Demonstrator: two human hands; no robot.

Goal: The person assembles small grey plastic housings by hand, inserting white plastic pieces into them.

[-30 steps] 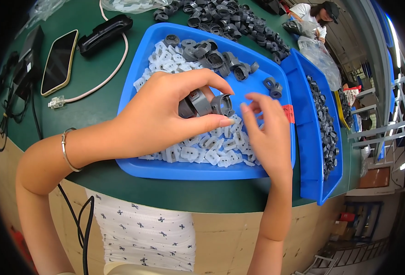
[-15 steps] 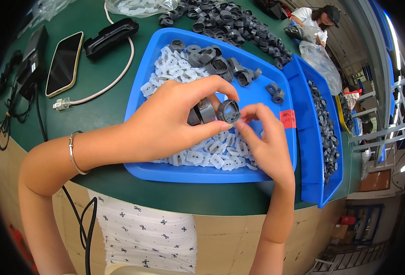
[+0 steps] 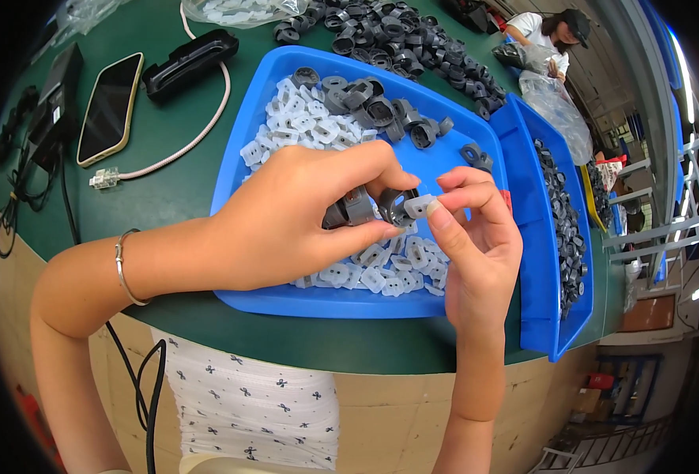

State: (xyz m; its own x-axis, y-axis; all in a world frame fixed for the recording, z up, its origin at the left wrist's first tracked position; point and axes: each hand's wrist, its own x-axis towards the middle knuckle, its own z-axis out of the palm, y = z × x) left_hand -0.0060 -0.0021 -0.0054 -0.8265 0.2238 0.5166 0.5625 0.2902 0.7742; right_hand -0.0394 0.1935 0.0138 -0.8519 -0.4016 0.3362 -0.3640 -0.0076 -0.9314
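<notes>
Over the blue tray (image 3: 325, 306), my left hand (image 3: 302, 209) is closed around dark grey plastic rings. One grey ring (image 3: 394, 207) is pinched between its thumb and forefinger, and another ring (image 3: 356, 207) sits deeper in the palm. My right hand (image 3: 480, 245) pinches a small translucent white piece with holes (image 3: 419, 207) between thumb and forefinger, at the ring's right side; whether the piece is partly inside the ring I cannot tell. Loose white pieces (image 3: 306, 118) fill the tray's left and near parts, and loose grey rings (image 3: 377, 110) lie along its far side.
A blue bin (image 3: 535, 316) of dark parts stands right of the tray. A heap of dark rings (image 3: 412, 39) lies behind. A phone (image 3: 111, 109), a black holder (image 3: 190, 65), a cable (image 3: 183, 150) and an adapter (image 3: 53, 103) are at left. A co-worker (image 3: 543, 35) handles bags far right.
My right hand has opened out a little and moved right, and a white piece now shows in its pinch. The ring in my left hand has turned.
</notes>
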